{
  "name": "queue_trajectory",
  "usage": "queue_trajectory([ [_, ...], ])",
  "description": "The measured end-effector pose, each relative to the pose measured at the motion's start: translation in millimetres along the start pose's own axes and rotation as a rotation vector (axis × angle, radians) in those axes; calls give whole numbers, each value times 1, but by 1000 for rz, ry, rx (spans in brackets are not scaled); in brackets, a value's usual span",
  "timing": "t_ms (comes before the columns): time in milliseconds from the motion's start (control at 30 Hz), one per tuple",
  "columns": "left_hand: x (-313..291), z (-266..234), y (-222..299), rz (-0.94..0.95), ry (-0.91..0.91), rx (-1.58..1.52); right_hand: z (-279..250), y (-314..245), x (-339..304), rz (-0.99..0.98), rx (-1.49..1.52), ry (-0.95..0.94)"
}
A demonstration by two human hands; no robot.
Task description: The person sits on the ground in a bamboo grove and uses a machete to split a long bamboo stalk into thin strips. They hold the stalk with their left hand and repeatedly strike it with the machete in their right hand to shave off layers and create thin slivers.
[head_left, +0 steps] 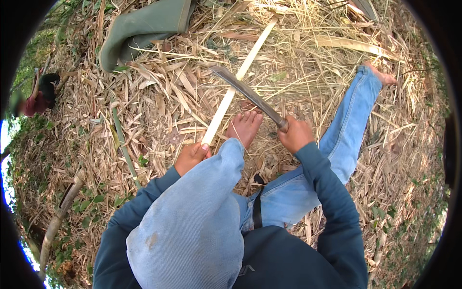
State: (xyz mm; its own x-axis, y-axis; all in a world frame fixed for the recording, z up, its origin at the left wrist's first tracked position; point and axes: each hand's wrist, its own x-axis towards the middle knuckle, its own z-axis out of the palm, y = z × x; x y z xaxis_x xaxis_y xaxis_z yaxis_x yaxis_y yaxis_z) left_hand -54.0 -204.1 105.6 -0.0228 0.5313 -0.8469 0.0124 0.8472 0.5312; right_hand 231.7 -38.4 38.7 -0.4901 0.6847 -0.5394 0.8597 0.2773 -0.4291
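Note:
My left hand [190, 158] is closed around the near end of a long, pale split-bamboo strip [219, 115], beside my raised left knee. The strip slants away and to the right over the ground. In my right hand [296, 135] is the handle of a machete [257, 101], its dark blade pointing up and to the left. The blade crosses the strip near its middle; whether the edge touches it I cannot tell. My bare left foot [245, 127] rests just below the crossing. My right leg [351, 115] stretches out to the right, that foot bare too.
Dry leaves and bamboo shavings [293, 58] cover the ground. A pair of green rubber boots [147, 26] lies at the far left. A green stalk [121, 137] and a thick branch [60, 216] lie on the left. Another person [43, 94] is at the far left edge.

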Motion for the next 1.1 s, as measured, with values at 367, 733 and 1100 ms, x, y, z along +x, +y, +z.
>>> queue_trajectory([
  [367,3,-2,-8,-9,-9,-35,2,-12,-11,4,26,4],
  [733,2,-8,-5,-7,-40,-27,-13,8,17,54,-61,-20],
  [1100,-12,-25,-33,18,-50,118,-32,34,60,25,-119,45],
])
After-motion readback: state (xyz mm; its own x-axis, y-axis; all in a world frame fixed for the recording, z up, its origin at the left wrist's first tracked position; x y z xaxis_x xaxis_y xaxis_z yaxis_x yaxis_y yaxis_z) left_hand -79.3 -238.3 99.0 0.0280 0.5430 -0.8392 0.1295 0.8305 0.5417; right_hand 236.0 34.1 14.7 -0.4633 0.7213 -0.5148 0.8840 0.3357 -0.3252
